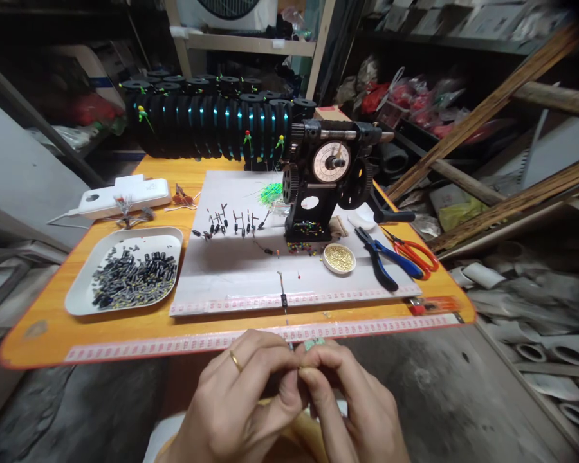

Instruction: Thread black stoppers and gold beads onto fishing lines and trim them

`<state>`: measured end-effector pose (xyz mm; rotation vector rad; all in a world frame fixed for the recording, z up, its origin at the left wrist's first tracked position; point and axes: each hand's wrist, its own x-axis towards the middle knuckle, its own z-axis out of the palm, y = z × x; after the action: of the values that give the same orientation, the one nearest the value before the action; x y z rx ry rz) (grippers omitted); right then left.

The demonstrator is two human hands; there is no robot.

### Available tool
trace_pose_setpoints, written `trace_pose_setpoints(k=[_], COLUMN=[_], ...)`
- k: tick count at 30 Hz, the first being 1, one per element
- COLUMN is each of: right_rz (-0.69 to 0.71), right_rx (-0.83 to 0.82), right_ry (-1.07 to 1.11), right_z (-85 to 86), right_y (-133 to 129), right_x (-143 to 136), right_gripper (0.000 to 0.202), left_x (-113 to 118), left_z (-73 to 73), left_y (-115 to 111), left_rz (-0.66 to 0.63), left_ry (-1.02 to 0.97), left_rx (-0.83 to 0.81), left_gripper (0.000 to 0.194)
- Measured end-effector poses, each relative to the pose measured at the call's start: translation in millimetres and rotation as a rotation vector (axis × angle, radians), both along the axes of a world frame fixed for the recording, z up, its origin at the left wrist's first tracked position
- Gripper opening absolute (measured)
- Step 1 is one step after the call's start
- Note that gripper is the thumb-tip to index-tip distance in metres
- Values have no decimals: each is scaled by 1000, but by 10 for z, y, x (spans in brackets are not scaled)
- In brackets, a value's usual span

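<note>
My left hand (251, 392), with a gold ring, and my right hand (350, 392) meet fingertip to fingertip just below the table's front edge. Both are pinched closed on something too small to make out. A bit of pale green material (314, 344) shows at my right index finger. Just beyond the fingers, a black clip-like piece (284, 300) on a thin line lies at the front of the white board (241, 270). Farther back on the board are several small black pieces with wires (244, 228), a dish of gold beads (339, 258) and colored beads (303, 247).
A white tray of black parts (135, 270) sits at left, near a white power strip (125, 196). Behind the board stand a black winding machine (311, 206) and a row of spools (212, 125). Blue-handled pliers (383, 257) and orange-handled ones (417, 254) lie at right.
</note>
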<state>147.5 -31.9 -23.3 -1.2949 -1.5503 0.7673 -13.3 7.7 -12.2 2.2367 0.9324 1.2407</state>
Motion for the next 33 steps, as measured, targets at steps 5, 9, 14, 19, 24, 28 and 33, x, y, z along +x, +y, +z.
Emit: trace_pose_setpoints(k=[5,9,14,19,24,28,33], right_rz=[70,217,230,236,313,378,423], right_rx=[-176,-495,-544,-542,-780,-847,-837], right_ry=[42,241,313,344,606,803,923], right_z=[42,120,180,198,176,141,119], right_y=[23,51,94,128,122,120,105], right_x=[33,61,101,112,99,87,55], right_gripper=[20,31,33,33,39,37,35], left_x=[2,-17,-18,-50,-50,-2,105], left_z=[22,62,84,-5,-32,18,84], left_y=[23,44,58,62,38,48,107], left_rz=[8,-41,-60,-130,-209,-212,-258], left_ry=[71,23,-29,-98,-336,-614,-899], left_rx=[-20,-95,-190,-357,-688,-951,-1287], left_gripper=[20,23,27,31,29,20,24])
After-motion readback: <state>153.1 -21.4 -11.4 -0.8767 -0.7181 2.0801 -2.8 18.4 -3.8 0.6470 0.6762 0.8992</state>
